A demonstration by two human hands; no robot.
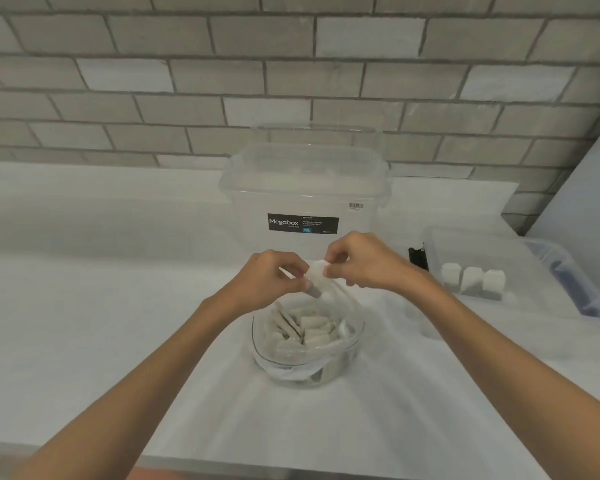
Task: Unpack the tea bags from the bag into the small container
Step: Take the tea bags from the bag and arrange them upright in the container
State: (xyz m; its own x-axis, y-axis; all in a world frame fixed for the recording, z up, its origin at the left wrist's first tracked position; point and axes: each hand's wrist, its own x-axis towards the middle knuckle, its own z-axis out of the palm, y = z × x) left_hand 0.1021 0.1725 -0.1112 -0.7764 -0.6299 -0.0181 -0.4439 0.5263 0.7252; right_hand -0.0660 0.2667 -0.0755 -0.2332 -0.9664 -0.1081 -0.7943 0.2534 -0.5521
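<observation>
Pinching one white tea bag (316, 276) between them, the left hand (271, 275) and right hand (364, 263) hold it just above the open clear bag (258, 342). That bag sits on the white counter (84, 306), with loose tea bags (312, 332) inside. The small container (499, 247), to the right, holds three upright tea bags (473, 280) in a row. A lidded Megabox tub (302, 188) stands behind the hands.

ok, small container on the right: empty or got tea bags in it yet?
Not empty. Three white tea bags stand in a row inside the small container; the space behind them looks unfilled.
</observation>
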